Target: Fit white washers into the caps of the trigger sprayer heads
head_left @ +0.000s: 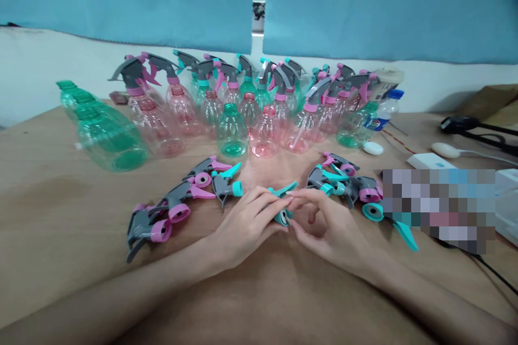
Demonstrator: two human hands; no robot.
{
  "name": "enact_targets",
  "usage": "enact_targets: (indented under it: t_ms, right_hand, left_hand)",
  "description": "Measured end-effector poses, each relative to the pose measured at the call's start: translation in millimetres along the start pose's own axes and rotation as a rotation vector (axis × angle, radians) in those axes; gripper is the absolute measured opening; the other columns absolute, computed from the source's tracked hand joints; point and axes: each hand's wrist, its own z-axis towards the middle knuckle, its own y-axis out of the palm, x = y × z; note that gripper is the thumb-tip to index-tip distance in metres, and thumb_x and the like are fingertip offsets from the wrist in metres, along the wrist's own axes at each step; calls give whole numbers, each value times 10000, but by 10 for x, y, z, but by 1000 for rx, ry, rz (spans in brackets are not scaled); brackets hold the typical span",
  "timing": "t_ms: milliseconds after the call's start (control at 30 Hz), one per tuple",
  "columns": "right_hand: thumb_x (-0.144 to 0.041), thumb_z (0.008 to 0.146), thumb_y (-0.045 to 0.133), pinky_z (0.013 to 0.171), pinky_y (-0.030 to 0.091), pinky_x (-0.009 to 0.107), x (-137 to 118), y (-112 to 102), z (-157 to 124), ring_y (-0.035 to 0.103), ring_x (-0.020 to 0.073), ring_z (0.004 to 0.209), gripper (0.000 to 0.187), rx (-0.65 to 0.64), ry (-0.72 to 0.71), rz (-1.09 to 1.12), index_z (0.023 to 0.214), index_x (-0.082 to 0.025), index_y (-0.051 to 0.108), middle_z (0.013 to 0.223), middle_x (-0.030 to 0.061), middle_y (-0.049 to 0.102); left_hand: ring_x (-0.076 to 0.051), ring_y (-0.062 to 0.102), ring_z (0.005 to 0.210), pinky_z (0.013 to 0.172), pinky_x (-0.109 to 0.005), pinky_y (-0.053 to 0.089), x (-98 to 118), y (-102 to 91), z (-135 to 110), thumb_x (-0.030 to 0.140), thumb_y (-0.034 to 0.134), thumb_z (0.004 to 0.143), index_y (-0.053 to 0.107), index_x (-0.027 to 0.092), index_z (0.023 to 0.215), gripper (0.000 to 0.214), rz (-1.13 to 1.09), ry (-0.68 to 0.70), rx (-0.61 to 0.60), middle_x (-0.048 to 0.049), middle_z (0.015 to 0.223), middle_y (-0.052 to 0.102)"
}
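Over the wooden table (259,302), mid-frame, our left hand (246,218) grips a spray head (282,217) while our right hand (336,225) pinches its near end; probably light, stiff, smooth plastic, it seems best held by the collar (279,219), clear of the trigger (286,189).

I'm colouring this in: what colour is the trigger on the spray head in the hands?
Turquoise trigger; best in the head view.

Bottles (232,132) are standing across the upper middle of the frame, on the worktop (52,237), curtains (133,5) hanging behind. Nearer, loose spray heads (140,226) are lying left and right of centre. Between them, the left hand (246,221) and right hand (334,221) are flanking another spray head (284,218).
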Motion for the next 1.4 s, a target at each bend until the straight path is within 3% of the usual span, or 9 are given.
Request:
enact_targets:
  t_ms: [200,500,733,867,1000,1167,1400]
  right_hand:
    - [-176,800,591,604,509,255,17,-17,11,627,160,774,420,-3,-37,-34,1181,-243,426,944,41,636]
    - [-144,813,580,733,511,303,-19,62,14,628,169,817,457,59,-83,-44,1220,-254,403,889,11,669]
    - [-154,815,583,602,501,232,5,101,-12,614,137,751,432,60,1,-5,1206,-244,423,928,20,634]
    - [-146,818,554,511,470,223,8,131,-40,540,97,584,319,29,78,94,1111,-229,459,841,-3,560]
    - [-208,827,567,460,453,220,-34,108,-29,518,96,583,201,54,170,247,983,-224,441,856,2,491]
    - [-333,720,733,482,483,233,-62,99,-5,542,107,615,429,-11,212,238,1016,-236,438,918,10,515]
    - [-231,811,615,523,527,225,-59,142,3,606,123,695,275,-26,237,352,1027,-231,444,928,20,538]
  left_hand:
    - [-227,500,967,841,-392,493,-1,0,0,325,460,927,540,82,1152,341,-3,25,7,-125,1027,628]
    - [-218,503,938,825,-381,492,8,11,14,273,478,932,559,107,1093,246,-38,17,-17,-102,996,627]
    - [-218,511,961,831,-381,495,-32,26,-2,252,517,919,552,137,1143,254,-32,-6,-11,-93,1015,635]
    - [-218,511,976,841,-382,487,-57,41,-30,241,541,908,541,160,1158,263,-54,10,-8,-77,1026,638]
    - [-210,516,984,858,-374,474,-51,28,-37,252,571,892,511,182,1205,326,-78,-36,12,-64,1023,632]
    - [-201,536,943,842,-364,473,-32,11,-52,314,573,889,517,211,1172,306,-96,-105,30,-41,1020,644]
    - [-198,537,989,868,-357,458,-22,30,-79,289,597,870,482,231,1192,348,-87,-88,19,-25,1080,646]
